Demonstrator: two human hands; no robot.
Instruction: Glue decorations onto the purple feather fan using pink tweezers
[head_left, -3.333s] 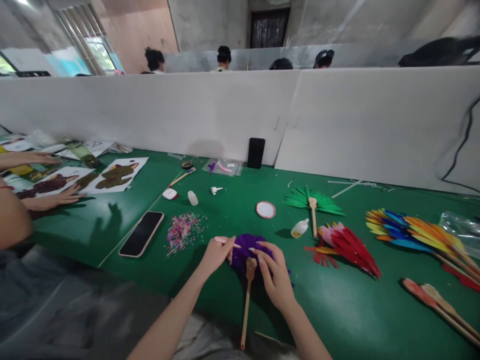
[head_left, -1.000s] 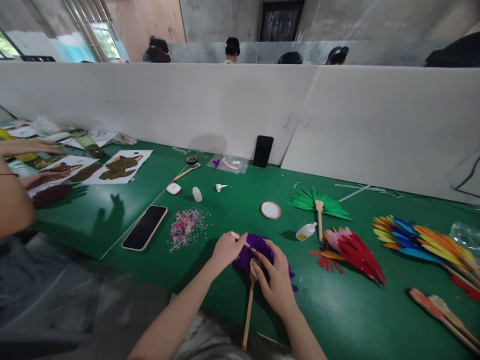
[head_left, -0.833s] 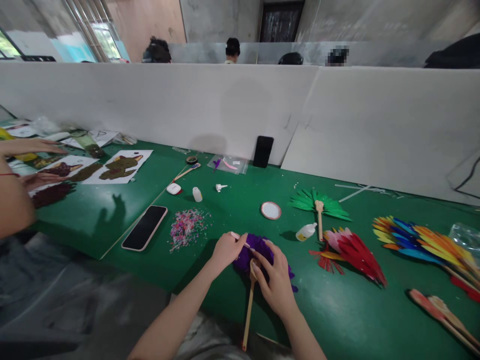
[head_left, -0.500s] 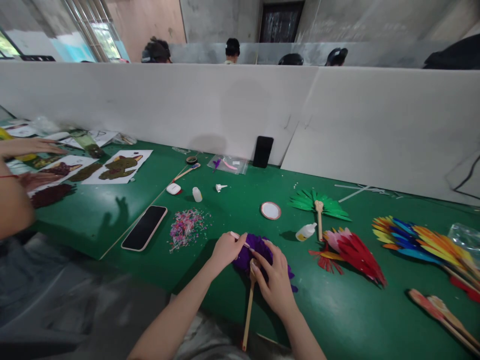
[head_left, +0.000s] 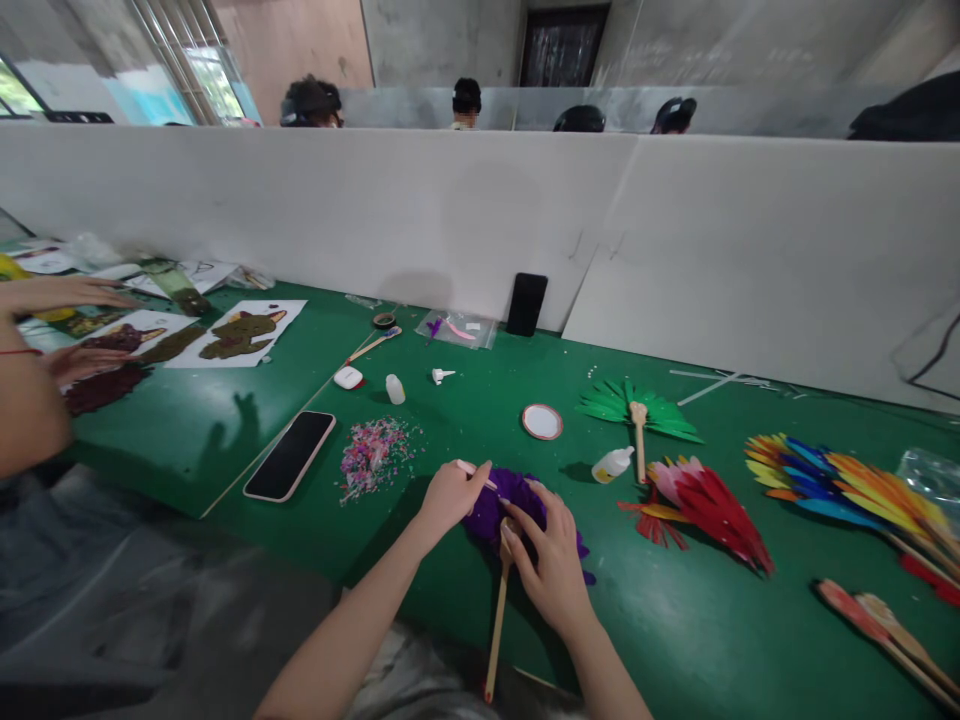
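Note:
A purple feather-like fan (head_left: pixel 487 515) on a wooden stick handle (head_left: pixel 496 625) lies at the table's near edge. My left hand (head_left: pixel 452 497) pinches a thin pink pen-like tool (head_left: pixel 466 467), its tip pointing onto the purple petals. From the other side my right hand (head_left: pixel 551 555) grips the fan where the rounded stick head meets the petals, partly covering it. To the left lies a scatter of small pink and multicoloured bits (head_left: pixel 375 452). A small white bottle (head_left: pixel 613 464) lies tilted beyond my right hand, and a round white lid (head_left: pixel 541 421) sits past the fan.
A phone (head_left: pixel 291 457) lies at left; another (head_left: pixel 526 304) leans on the white partition (head_left: pixel 337 210). Green (head_left: pixel 637 405), red (head_left: pixel 709 505) and multicoloured fans (head_left: pixel 847 480) spread rightward, with wooden sticks (head_left: pixel 885 630) nearer. A co-worker's hands (head_left: pixel 79 295) are at far left.
My left hand has shifted slightly left with the pink tool, its tip still at the purple petals. My right hand stays in place.

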